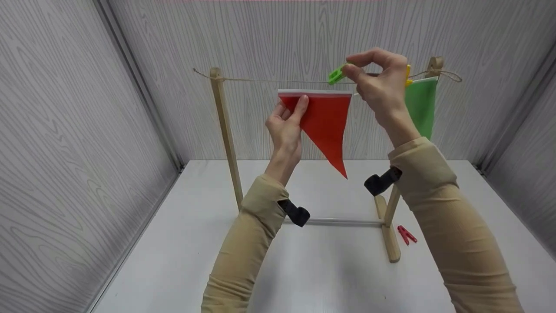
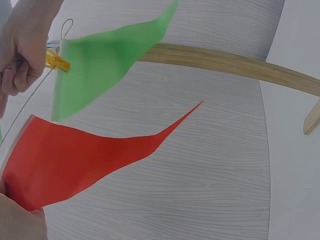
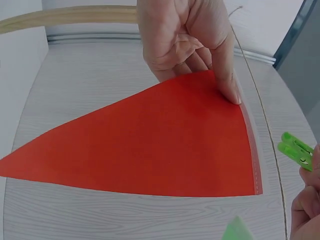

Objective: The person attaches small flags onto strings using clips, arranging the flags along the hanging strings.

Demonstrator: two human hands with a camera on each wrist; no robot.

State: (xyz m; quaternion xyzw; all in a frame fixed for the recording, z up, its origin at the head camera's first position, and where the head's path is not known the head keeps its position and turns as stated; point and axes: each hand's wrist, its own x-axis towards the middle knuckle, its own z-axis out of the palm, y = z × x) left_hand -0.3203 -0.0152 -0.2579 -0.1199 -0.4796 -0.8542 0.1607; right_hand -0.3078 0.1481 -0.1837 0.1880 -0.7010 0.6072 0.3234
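Note:
My left hand [image 1: 284, 128] pinches a red triangular pennant [image 1: 328, 117] near its white-edged top, thumb in front and fingers behind. The pennant hangs point down, its top edge just below the string [image 1: 269, 81] in the head view. My right hand [image 1: 384, 80] pinches a green clothespin [image 1: 338, 74] between thumb and fingertips, close to the string. In the right wrist view the clothespin [image 3: 296, 150] stands beside the string, apart from the pennant. Right of my right hand, a green pennant [image 1: 423, 106] hangs from the string by a yellow clothespin [image 2: 57, 60].
The string is tied between two wooden posts, a left post [image 1: 226, 130] and a right post [image 1: 434, 65]. A white rod [image 1: 339, 222] runs low between them. Beside the right wooden foot [image 1: 391, 243], a red clothespin [image 1: 407, 235] lies on the white table [image 1: 173, 261].

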